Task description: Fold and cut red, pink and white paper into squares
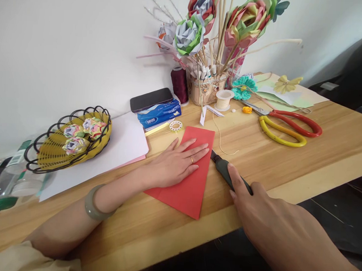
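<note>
A folded sheet of red paper (193,192) lies on the wooden table, narrow at its far end and wider toward me. Flat across its upper part rests my left hand (176,163), fingers spread and pressing on the paper. My right hand (256,208) grips a dark green-handled utility knife (226,170). The knife's tip is at the right edge of the red paper; how far the blade reaches under or into the fold cannot be made out.
Behind the paper are a small tape roll (176,126), a tissue pack (159,114) with a phone (151,99) on it, and a thread spool (224,99). Large scissors (286,125) lie right. A basket (74,142) of paper flowers stands left, on white sheets (129,137).
</note>
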